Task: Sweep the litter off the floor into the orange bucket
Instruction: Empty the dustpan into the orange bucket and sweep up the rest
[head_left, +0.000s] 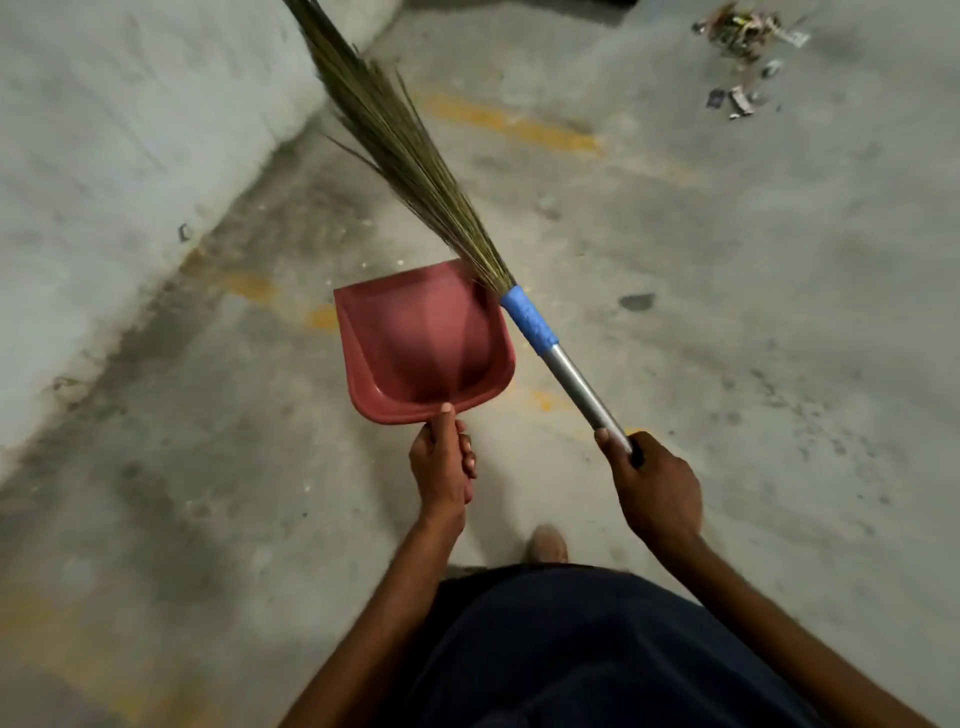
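Left hand gripping red dustpan handle, right hand gripping broom, litter far ahead

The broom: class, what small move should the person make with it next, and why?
Probably swing the broom right, toward the litter: the right hand holds it pointing up-left, the litter lies at upper right, and the dustpan is empty.

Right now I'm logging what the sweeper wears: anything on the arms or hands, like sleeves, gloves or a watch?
No sleeves, gloves, watch or rings show: the left hand and right hand are bare, as are both arms up to the picture's edge. Dark blue cloth covers the body lower down. Blur could hide small marks.
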